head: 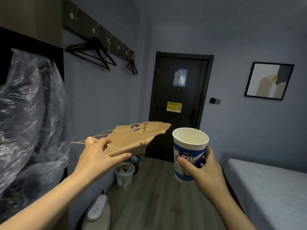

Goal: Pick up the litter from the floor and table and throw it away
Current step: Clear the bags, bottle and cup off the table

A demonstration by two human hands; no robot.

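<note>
Dark door [179, 103] ahead; framed picture [269, 81] to its right; hangers [93, 53] upper left; bed [269, 188] lower right.

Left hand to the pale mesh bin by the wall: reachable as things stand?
Probably not yet. The left hand grips the paper bag, and the mesh bin stands on the floor, lower and farther ahead. Nothing seems to block the way; a step and a bend look needed.

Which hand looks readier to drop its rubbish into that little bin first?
Probably the left hand: it holds the torn brown paper bag on the side of the pale mesh wastebasket by the wall. The right hand, gripping the blue-and-white paper cup, is farther right.
</note>
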